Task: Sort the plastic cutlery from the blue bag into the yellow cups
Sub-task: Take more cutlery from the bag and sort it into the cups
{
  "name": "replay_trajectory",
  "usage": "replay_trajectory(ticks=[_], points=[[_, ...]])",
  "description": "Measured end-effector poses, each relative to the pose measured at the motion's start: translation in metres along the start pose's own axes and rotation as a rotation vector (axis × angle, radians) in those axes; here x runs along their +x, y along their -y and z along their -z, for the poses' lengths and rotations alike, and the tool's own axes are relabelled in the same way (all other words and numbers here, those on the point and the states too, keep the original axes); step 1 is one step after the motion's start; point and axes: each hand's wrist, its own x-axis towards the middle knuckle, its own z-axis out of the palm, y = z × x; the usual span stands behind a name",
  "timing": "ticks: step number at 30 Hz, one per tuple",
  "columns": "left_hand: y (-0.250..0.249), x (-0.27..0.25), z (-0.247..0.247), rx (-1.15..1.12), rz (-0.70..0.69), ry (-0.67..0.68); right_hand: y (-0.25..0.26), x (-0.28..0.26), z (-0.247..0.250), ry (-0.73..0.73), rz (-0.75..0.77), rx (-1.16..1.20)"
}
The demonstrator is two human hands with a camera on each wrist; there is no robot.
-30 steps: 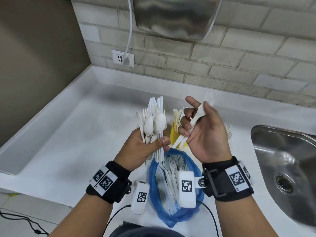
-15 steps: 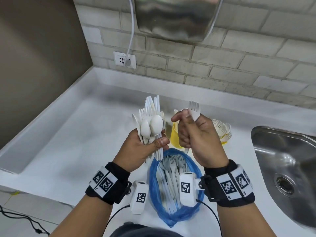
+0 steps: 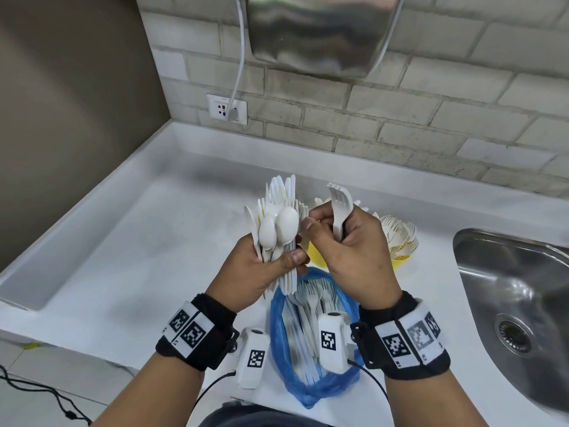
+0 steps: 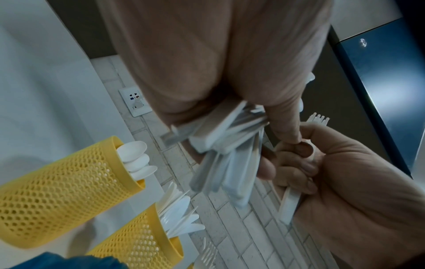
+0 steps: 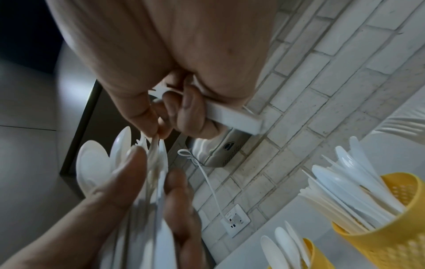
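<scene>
I see a white desk (image 3: 147, 241) with a raised rim along the brick wall. On it, near the front edge, lies the blue bag (image 3: 320, 386), open, with white cutlery inside. Behind the bag stand yellow mesh cups (image 3: 400, 260) holding spoons, knives and forks. A steel sink (image 3: 508, 291) is set into the desk on the right.

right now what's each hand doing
Left hand: grips a mixed bundle of white plastic cutlery.
Right hand: holds a white plastic fork, fingertips pinching at the bundle.
</scene>
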Motion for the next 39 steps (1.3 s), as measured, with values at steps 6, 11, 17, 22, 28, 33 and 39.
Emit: replay_trajectory(ticks=[6,11,17,22,28,33,39], points=[[-0.003,-0.004,-0.001,0.007,0.015,-0.012,0.003,0.001,0.002,-0.025,-0.035,0.147],[-0.003,-0.002,-0.001,0.024,0.000,-0.011,-0.007,0.002,-0.004,-0.037,-0.016,0.078],[-0.001,0.001,-0.002,0.030,-0.003,-0.003,-0.012,0.002,-0.006,-0.001,-0.058,0.193],[-0.005,0.002,-0.004,0.004,-0.035,0.001,-0.006,-0.001,-0.010,0.070,-0.181,0.331],[-0.002,0.004,-0.003,0.028,0.001,-0.002,-0.011,0.002,-0.016,-0.075,-0.164,0.341],[-0.001,0.004,-0.003,0.004,0.062,-0.013,-0.013,0.010,-0.015,-0.214,-0.161,0.418],[0.001,0.006,-0.003,0.007,0.090,-0.024,-0.011,0.015,-0.010,-0.262,-0.161,0.534]])
